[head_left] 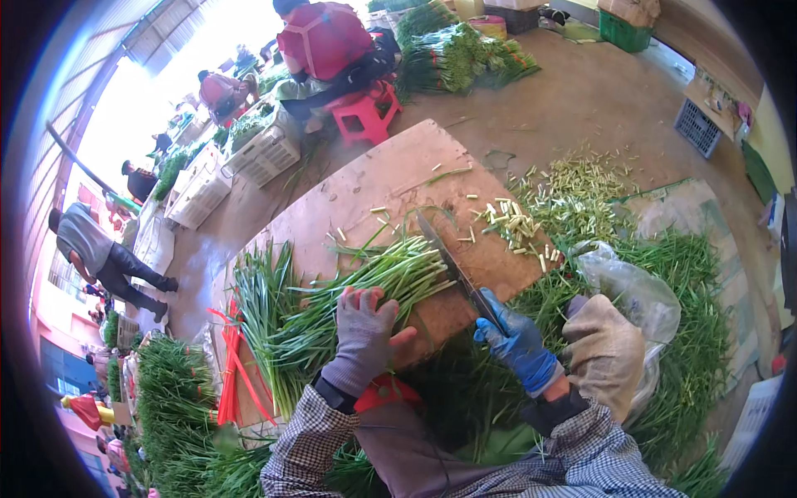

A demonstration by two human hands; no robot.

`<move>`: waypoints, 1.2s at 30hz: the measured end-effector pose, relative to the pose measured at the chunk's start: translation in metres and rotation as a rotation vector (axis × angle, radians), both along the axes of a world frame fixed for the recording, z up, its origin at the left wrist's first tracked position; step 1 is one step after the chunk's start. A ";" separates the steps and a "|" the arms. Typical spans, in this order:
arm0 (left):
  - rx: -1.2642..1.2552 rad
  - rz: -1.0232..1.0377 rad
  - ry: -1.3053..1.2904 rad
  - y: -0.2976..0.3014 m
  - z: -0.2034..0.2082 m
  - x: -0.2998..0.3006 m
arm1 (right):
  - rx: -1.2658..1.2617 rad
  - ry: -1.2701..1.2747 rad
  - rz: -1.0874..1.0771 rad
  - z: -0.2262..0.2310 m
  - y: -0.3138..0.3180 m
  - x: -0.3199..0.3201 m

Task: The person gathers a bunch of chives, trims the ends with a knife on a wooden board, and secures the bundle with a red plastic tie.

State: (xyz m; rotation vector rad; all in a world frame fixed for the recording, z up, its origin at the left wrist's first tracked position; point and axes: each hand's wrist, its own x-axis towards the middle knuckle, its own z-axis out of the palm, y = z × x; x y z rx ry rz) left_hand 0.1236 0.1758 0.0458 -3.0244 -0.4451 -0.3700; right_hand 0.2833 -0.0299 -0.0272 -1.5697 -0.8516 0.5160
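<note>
Head view: stalk bundle (407,267) on the near half of the board (357,195), our left hand (365,336) resting on it, thumb spread, our right hand (520,342) gripping the knife (448,259) beside its ends; we judge trimming in hand, the next stroke needing level ends, with open room toward the board's far edge, offcuts (513,226) at its right.

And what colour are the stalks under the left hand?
The stalks are green; head view shows best.
</note>
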 end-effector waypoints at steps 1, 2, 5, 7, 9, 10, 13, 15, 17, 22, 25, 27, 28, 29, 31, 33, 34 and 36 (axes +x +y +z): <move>0.006 0.005 0.004 -0.001 -0.001 -0.004 | -0.053 -0.095 -0.005 -0.001 0.001 0.000; 0.014 0.010 -0.043 0.000 -0.003 -0.007 | -0.105 -0.193 -0.013 0.000 0.003 0.001; 0.014 0.010 -0.108 0.002 0.003 -0.001 | -0.140 -0.428 0.074 0.002 0.006 0.010; 0.051 0.039 -0.117 0.000 0.023 0.021 | -0.159 -0.465 0.068 0.004 0.004 0.019; 0.036 0.037 -0.027 0.015 0.007 0.036 | -0.173 -0.496 0.071 0.005 0.009 0.020; 0.022 0.116 0.084 0.023 0.006 0.039 | -0.184 -0.520 0.050 0.012 0.016 0.014; -0.021 0.244 0.302 0.036 -0.004 0.068 | -0.206 -0.524 -0.003 0.008 0.022 0.012; -0.274 0.275 0.410 0.043 -0.012 0.076 | -0.195 -0.489 -0.017 0.005 0.024 0.018; -0.204 0.246 0.342 0.044 -0.019 0.074 | -0.102 -0.490 0.029 0.010 0.028 0.029; -0.149 0.273 0.360 0.042 -0.022 0.084 | -0.200 -0.364 -0.025 0.016 0.025 0.036; -0.100 0.301 0.350 0.044 -0.025 0.083 | -0.113 -0.333 -0.096 0.042 0.010 0.024; -0.094 0.315 0.351 0.044 -0.026 0.079 | -0.072 -0.325 -0.089 0.048 0.005 0.014; -0.087 0.318 0.353 0.044 -0.026 0.080 | -0.082 -0.412 -0.061 0.044 0.000 0.007; -0.091 0.312 0.343 0.043 -0.028 0.082 | -0.092 -0.497 -0.032 0.041 -0.003 0.002; -0.063 0.324 0.372 0.041 -0.029 0.083 | -0.115 -0.604 -0.026 0.034 -0.005 -0.001; -0.048 0.315 0.356 0.041 -0.031 0.081 | -0.218 -0.616 -0.021 0.032 -0.005 -0.005; -0.036 0.299 0.340 0.039 -0.030 0.083 | -0.226 -0.619 -0.022 0.032 -0.005 -0.003; -0.070 0.284 0.344 0.038 -0.030 0.081 | -0.352 -0.572 0.080 0.033 -0.008 0.002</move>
